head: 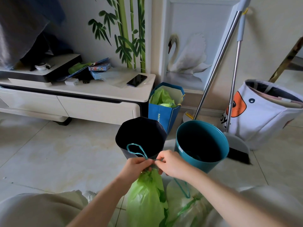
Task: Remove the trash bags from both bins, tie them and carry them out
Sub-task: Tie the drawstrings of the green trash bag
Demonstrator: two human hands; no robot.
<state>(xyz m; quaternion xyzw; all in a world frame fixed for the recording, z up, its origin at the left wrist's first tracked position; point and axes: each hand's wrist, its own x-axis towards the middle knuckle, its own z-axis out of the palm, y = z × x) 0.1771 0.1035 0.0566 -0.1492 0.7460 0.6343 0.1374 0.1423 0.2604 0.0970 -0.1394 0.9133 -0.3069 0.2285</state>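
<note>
The person is in the middle of tying the green trash bag (146, 199), which stands on the floor between their knees, in front of the two emptied bins. The left hand (136, 167) is closed around the gathered neck of the bag, while the right hand (172, 163) pinches the teal drawstring (136, 149) just beside it, so that a loop of cord stands up against the dark bin (141, 136). A second bag (188, 205), pale and already cinched with its own cord, lies touching the green one on the right. The teal bin (201, 145) stands beside the dark one, and both look free of liners. The next move, by this view, calls for pulling the loop through and drawing the knot tight, then gathering both bags to carry out. A broom and dustpan (236, 141) lean near the teal bin, a blue paper bag (164, 110) stands behind the bins, and a white fabric basket (262, 112) sits to the right; none blocks the hands, though they crowd that side.
</note>
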